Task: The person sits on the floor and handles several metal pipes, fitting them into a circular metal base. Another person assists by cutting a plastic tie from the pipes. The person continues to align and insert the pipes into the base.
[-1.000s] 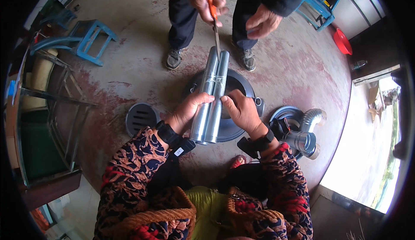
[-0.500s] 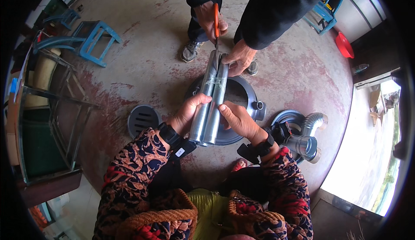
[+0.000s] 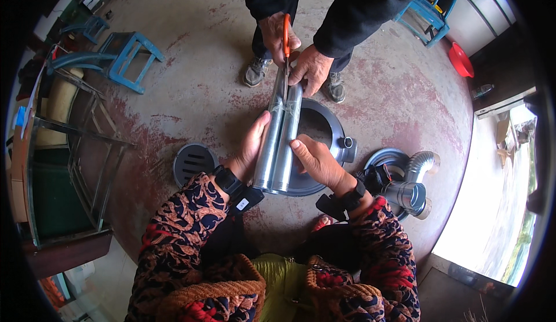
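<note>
A bundle of shiny metal tubes (image 3: 285,142), two side by side on top, slants away from me, its near ends toward my lap. My left hand (image 3: 249,145) cups its left side, thumb along the tube and fingers mostly hidden behind. On the right side my right hand (image 3: 319,162) grips it, thumb against the near tube and the other fingers out of sight. At the far end a co-worker's hand (image 3: 273,35) holds orange-handled scissors (image 3: 286,35), blades along the gap between the tubes. The co-worker's other hand (image 3: 313,70) touches the right tube's top.
Below the tubes lies a large round dark grey metal part (image 3: 331,126) with a side outlet. A slotted round plate (image 3: 196,161) is at left. Right of it all, metal elbow pipes (image 3: 405,194) sit together. Blue chairs (image 3: 130,61) and a red basin (image 3: 460,61) stand farther off.
My left thumb has slid off the tube's top to its left side. The tubes' far end and the co-worker's hands have shifted slightly left; the scissors are a little lower.
</note>
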`<action>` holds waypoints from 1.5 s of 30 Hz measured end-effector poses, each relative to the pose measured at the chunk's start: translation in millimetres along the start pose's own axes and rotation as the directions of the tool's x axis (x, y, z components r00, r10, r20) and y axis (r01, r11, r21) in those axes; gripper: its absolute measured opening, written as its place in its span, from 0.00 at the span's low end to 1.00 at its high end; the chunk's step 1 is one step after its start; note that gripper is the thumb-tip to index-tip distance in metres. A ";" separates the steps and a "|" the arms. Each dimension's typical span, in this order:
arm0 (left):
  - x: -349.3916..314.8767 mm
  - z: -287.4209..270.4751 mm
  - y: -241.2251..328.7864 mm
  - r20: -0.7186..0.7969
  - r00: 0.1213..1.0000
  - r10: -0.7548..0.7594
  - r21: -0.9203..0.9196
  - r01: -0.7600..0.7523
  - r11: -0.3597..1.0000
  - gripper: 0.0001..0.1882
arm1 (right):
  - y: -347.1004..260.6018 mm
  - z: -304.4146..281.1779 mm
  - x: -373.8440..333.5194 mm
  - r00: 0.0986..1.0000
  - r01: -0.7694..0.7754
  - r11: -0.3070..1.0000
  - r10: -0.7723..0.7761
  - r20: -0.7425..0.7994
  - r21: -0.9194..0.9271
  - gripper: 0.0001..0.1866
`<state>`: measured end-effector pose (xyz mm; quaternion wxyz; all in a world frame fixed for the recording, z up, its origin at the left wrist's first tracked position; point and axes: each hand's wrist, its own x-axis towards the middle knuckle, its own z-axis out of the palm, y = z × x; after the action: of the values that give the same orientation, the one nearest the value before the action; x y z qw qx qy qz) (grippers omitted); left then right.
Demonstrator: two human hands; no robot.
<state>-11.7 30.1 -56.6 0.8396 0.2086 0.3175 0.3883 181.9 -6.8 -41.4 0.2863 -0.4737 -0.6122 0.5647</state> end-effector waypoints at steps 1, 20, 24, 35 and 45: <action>0.1 -1.0 0.2 0.010 1.000 -0.006 -0.006 0.006 1.000 0.29 | -0.2 0.3 0.3 1.000 0.004 1.000 -0.004 -0.004 -0.004 0.32; 2.9 -5.9 1.4 0.037 0.997 0.063 -0.073 -0.060 0.996 0.28 | -6.1 1.8 3.3 0.995 0.078 0.993 -0.083 -0.049 -0.093 0.30; 5.0 -8.5 0.4 0.053 0.996 0.070 -0.092 -0.065 0.994 0.28 | -4.3 2.8 2.7 0.994 0.082 0.992 -0.089 -0.059 -0.099 0.29; 9.1 -10.0 -0.7 0.008 0.994 0.112 -0.037 -0.111 0.993 0.28 | -3.9 4.9 4.3 0.994 0.074 0.989 -0.084 -0.072 -0.124 0.29; -4.2 2.6 8.3 0.024 0.995 0.100 -0.007 -0.100 0.995 0.28 | -5.4 5.7 5.1 0.991 0.083 0.994 -0.089 -0.097 -0.064 0.25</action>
<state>-16.2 31.6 -48.3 0.8235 0.2263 0.2953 0.4282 173.5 -4.2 -38.3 0.3264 -0.4826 -0.6336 0.5090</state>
